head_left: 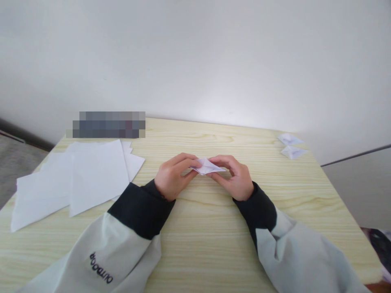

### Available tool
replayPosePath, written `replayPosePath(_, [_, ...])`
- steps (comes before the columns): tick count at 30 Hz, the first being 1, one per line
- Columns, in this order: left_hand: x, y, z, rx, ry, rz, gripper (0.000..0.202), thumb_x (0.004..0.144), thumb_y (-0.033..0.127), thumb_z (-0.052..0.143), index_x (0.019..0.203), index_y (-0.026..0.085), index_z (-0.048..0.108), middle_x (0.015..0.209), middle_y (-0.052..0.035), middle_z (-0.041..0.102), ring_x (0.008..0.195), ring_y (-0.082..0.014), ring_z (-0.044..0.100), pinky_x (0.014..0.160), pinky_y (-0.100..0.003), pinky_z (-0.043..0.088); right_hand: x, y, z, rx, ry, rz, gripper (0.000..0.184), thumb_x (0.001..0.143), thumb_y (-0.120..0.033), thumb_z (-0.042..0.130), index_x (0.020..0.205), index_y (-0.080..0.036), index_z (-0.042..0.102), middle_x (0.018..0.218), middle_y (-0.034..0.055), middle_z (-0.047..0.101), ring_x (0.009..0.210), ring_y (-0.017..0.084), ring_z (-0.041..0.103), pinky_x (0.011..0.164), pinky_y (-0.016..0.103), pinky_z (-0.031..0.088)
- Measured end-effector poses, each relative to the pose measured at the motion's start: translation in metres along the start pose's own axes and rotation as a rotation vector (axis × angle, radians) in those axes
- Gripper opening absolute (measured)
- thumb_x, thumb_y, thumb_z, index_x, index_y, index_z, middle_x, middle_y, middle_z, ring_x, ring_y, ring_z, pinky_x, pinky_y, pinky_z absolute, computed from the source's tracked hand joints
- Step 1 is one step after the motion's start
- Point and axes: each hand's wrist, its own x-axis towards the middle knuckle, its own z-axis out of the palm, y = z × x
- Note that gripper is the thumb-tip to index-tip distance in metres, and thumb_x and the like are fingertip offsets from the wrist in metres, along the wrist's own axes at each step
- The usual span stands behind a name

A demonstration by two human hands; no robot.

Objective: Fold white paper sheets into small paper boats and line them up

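Observation:
Between my two hands is a small piece of folded white paper (206, 166), pointed at its right end and creased across the middle. My left hand (174, 176) pinches its left side, with a finger lying over the near face. On the other side my right hand (233, 176) grips it between thumb and fingers, and the pointed tip lies over the gap between them. Both hands are just above the middle of the table. The underside of the folded paper is hidden.
Loose white sheets (97, 175) overlap on the left of the wood-grain table (207, 244). Two folded paper pieces (288, 139) lie near the far right corner. A blurred-out dark object (106, 125) is at the back left. A white wall (195, 61) stands behind.

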Motion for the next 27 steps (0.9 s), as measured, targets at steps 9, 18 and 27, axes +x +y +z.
replayPosePath(9, [0.0020,0.0046,-0.0017,-0.053,-0.028,-0.062,0.010,0.079,0.021,0.064,0.087,0.016,0.063,0.081,-0.0023,0.068,0.070,-0.0106,0.063,0.065,-0.019,0.051,0.0012,-0.0050,-0.0032,-0.107,0.058,-0.065,0.014,0.078,-0.023,0.066,0.091,-0.023,0.063,0.091,0.0000,0.072,0.086,0.015,0.068,0.078,0.025,0.055])
replayPosePath(18, [0.0002,0.0058,-0.0006,-0.006,0.002,-0.095,0.014,0.079,0.024,0.064,0.089,0.016,0.057,0.077,0.0008,0.066,0.068,-0.0095,0.062,0.064,-0.018,0.049,0.0013,-0.0082,-0.0024,-0.076,0.048,-0.112,0.009,0.079,-0.016,0.064,0.084,-0.022,0.062,0.087,-0.0003,0.073,0.082,0.013,0.069,0.076,0.023,0.055])
replayPosePath(27, [0.0006,0.0016,0.0004,-0.018,-0.083,-0.014,0.011,0.084,0.023,0.057,0.087,0.016,0.066,0.079,-0.0038,0.066,0.074,-0.0123,0.062,0.069,-0.021,0.049,0.0000,-0.0046,-0.0029,-0.091,0.004,-0.122,0.007,0.080,-0.018,0.062,0.084,-0.023,0.061,0.089,-0.0007,0.072,0.083,0.013,0.068,0.076,0.024,0.054])
